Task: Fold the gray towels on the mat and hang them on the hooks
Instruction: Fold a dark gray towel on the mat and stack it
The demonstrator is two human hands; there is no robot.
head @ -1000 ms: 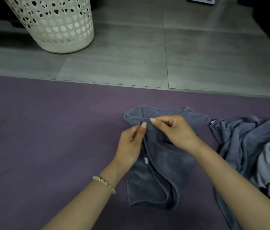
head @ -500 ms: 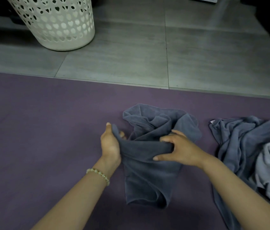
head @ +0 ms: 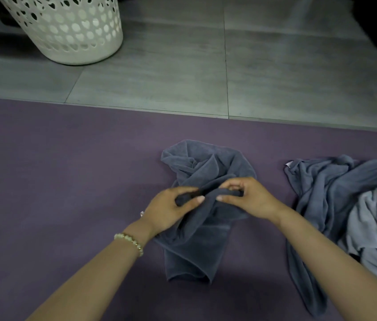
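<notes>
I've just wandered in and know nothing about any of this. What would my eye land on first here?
Mid-picture, the left hand and right hand both pinch a twisted band of a dark gray towel lying on the purple mat. To its right on the mat sits a crumpled heap of towels. A white perforated laundry basket stands on the tiled floor at upper left.

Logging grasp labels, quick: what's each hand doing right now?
Left hand: grips the dark gray towel.
Right hand: pinches the same towel.
</notes>
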